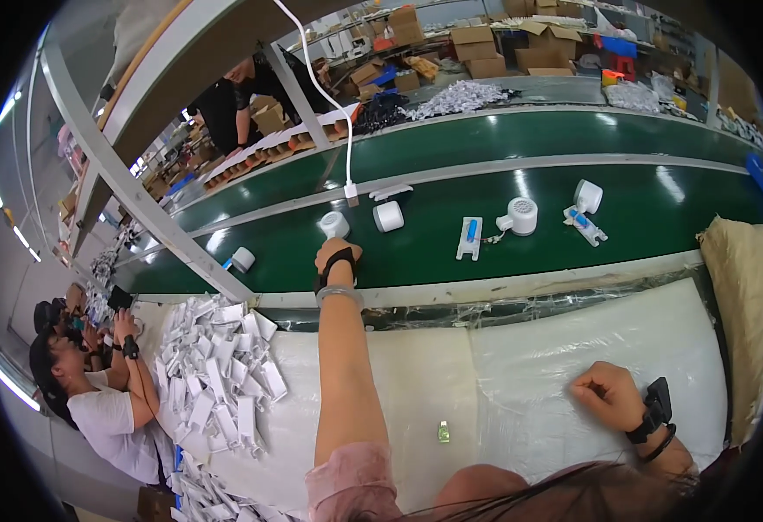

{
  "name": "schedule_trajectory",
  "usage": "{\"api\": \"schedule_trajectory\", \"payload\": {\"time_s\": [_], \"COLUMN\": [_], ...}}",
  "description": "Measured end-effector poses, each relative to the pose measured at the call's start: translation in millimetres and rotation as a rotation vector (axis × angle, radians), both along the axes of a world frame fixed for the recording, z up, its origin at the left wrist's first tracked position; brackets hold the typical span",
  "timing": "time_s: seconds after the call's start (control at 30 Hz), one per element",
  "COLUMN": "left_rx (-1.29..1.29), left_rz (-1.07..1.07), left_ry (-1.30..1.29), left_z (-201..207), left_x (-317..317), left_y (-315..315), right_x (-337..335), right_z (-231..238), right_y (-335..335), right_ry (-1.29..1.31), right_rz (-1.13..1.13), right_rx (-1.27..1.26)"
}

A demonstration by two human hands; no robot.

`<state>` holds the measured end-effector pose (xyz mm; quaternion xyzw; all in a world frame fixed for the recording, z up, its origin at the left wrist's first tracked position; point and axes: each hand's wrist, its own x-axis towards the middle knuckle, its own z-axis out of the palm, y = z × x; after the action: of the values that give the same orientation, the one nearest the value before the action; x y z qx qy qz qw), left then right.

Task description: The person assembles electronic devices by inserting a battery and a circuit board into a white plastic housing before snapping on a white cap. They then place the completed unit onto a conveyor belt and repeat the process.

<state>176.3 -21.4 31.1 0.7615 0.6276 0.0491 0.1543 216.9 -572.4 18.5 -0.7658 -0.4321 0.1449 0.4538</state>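
My left arm stretches over the green conveyor belt (451,257), and my left hand (338,255) is closed at a white round housing (333,225); its fingertips are partly hidden. Just right of it lies another white cylindrical housing (388,217), with a flat white piece (391,192) behind. Farther right is a white housing with a round grille (522,216), wired to a flat holder with a blue cell (469,238). My right hand (610,393) rests on the plastic-covered table (555,348), fingers curled, nothing visible in them. A small green circuit board (443,432) lies between my arms.
A heap of white plastic casings (216,374) covers the table's left side. A white cable (349,148) dangles over the belt beside a metal frame post (146,200). Co-workers sit at left (107,400) and stand across the belt (233,113). Cardboard stands at right (738,304).
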Motion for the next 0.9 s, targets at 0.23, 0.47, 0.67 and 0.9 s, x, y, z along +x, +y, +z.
{"api": "schedule_trajectory", "payload": {"time_s": [0.23,0.47,0.67,0.9], "left_rx": [0.004,-0.714,-0.965,-0.773], "left_rz": [-0.148,-0.388,-0.622,-1.16], "left_ry": [-0.038,-1.028,-1.074,-0.635], "left_z": [-18,13,29,22], "left_x": [-24,-60,-81,-89], "left_y": [26,-33,-114,-234], "right_x": [-4,-2,-2,-11], "right_z": [0,-1,1,10], "right_y": [0,1,2,-1], "right_ry": [0.031,0.009,0.003,0.048], "right_rz": [0.019,0.006,0.007,0.031], "right_rx": [-0.016,0.009,0.0,0.033]}}
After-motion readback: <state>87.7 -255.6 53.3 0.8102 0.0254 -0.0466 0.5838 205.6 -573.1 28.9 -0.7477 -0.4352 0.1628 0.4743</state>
